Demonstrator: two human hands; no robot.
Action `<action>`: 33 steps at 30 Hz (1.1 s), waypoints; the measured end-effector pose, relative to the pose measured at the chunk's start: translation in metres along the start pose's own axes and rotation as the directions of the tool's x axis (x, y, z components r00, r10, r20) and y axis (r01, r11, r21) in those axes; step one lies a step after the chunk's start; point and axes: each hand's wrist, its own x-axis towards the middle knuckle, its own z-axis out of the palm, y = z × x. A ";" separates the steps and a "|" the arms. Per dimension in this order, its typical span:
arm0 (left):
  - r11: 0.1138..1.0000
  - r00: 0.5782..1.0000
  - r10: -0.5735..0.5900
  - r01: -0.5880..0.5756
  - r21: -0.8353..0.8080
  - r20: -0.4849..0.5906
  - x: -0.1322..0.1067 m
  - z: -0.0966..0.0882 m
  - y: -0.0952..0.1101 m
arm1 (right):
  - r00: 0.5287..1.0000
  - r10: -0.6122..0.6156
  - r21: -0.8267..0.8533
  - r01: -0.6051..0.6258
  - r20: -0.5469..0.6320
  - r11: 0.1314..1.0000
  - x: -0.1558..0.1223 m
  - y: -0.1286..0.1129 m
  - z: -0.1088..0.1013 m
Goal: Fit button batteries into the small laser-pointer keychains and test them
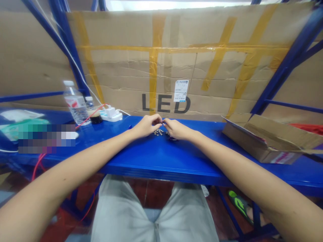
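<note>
Both hands meet over the middle of the blue table (156,154), fingertips close together. My left hand (148,125) is closed in a pinch, thumb against the fingers. My right hand (176,129) is also closed, its fingertips touching or nearly touching those of the left. A tiny dark piece seems to sit between the fingertips, too small to name. Just below them lies a loose pile of small shiny metal pieces (158,132). More of these pieces lie partly hidden under my right hand.
An open cardboard box (252,144) stands on the right. At the left are a water bottle (75,104), a small bottle with dark liquid (96,117), a white power strip (112,116) and a green packet (27,126). A large cardboard sheet (121,74) marked LED stands behind.
</note>
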 end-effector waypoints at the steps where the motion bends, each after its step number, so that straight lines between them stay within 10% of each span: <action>1: 1.000 1.000 -0.001 0.001 -0.001 0.001 0.000 0.000 0.000 | 1.000 0.005 0.027 -0.005 -0.003 1.000 0.000 0.001 0.000; 12: 1.000 0.999 -0.005 0.005 -0.007 -0.033 0.003 -0.001 0.005 | 0.997 0.046 0.364 -0.019 -0.064 0.931 0.004 -0.003 0.009; 23: 0.986 0.992 0.119 -0.122 0.117 0.034 0.003 -0.004 0.012 | 0.981 0.141 0.855 -0.183 0.130 0.486 0.003 0.003 0.008; 33: 1.000 1.000 -0.006 0.006 -0.007 -0.006 0.001 0.000 0.007 | 0.944 0.283 0.874 -0.277 0.169 0.400 0.005 -0.011 0.002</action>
